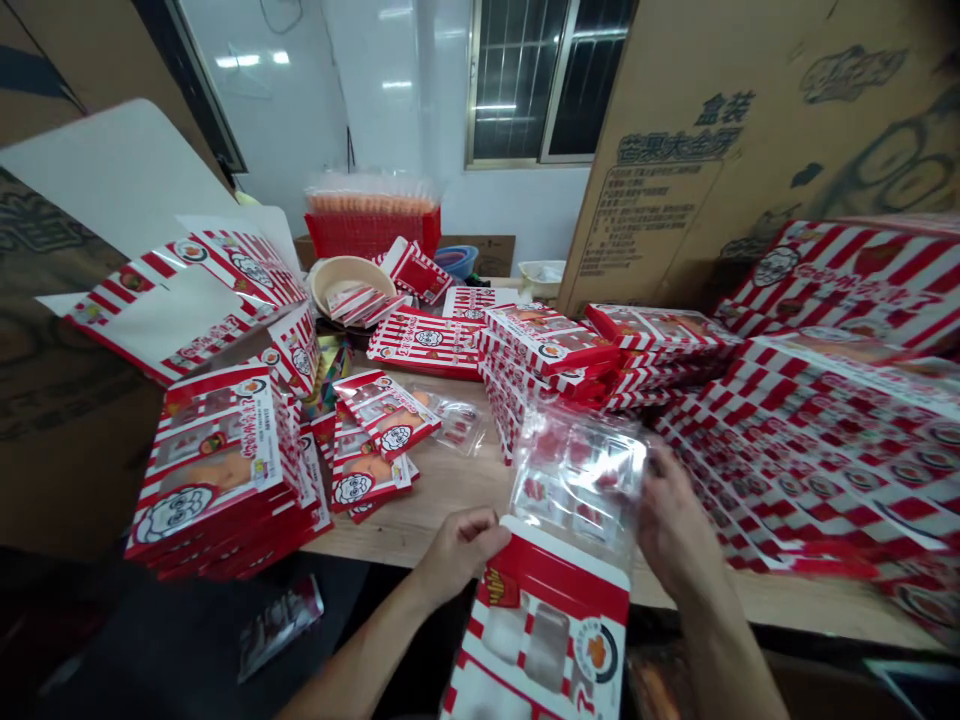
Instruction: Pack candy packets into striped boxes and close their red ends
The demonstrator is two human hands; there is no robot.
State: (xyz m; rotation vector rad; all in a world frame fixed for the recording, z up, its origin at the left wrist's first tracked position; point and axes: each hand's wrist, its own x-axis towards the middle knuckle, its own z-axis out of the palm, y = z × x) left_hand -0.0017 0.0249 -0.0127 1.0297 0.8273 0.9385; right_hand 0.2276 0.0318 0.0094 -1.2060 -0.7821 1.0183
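Observation:
My left hand pinches the upper left corner of a red and white striped box with clear windows. Its top end faces away from me, and its lower part runs out of view. In my right hand is a clear plastic tray with small red items in its compartments, held by its right edge. The tray's near end meets the box's opening; how far it reaches inside I cannot tell. The fingertips of my right hand are partly blurred and hidden by the tray.
Stacks of striped boxes stand at left, in the middle and at right. Several smaller packs and a clear packet lie on the wooden table. Behind are a beige bowl and large cardboard.

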